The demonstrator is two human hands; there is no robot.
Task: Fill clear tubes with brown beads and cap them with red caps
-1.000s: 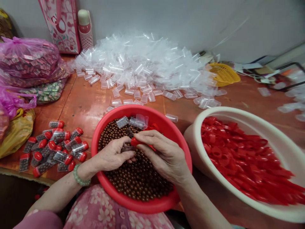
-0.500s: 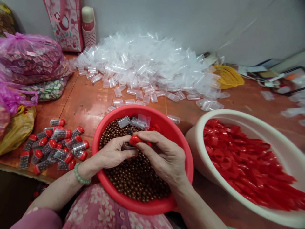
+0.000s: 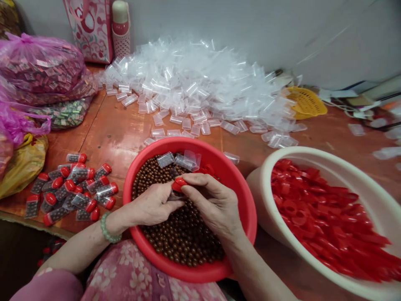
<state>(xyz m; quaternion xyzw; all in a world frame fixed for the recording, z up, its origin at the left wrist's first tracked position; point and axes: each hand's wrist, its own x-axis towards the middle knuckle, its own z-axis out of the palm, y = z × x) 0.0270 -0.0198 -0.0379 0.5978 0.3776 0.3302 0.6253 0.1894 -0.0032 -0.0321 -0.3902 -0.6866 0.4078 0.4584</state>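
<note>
A red basin (image 3: 136, 238) holds many small brown balls (image 3: 188, 234), with a few clear plastic sleeves (image 3: 165, 159) lying on them near the back rim. Over the balls, my left hand (image 3: 152, 205) pinches a clear container, mostly hidden by the fingers. From the right, my right hand (image 3: 216, 200) grips a red cap (image 3: 179, 184) with thumb and fingers, and the cap sits against the container's end. Left of the basin, filled containers with red caps (image 3: 83, 202) lie in a loose heap.
A white tub (image 3: 266, 188) of red caps stands at the right. Clear sleeves (image 3: 188, 92) are piled at the back beside a yellow basket (image 3: 305, 102). Pink bags (image 3: 44, 67), a patterned bag (image 3: 90, 31) and a bottle (image 3: 120, 29) stand back left.
The red cap in my right hand now sits against the container held by my left. The whole view has shifted slightly.
</note>
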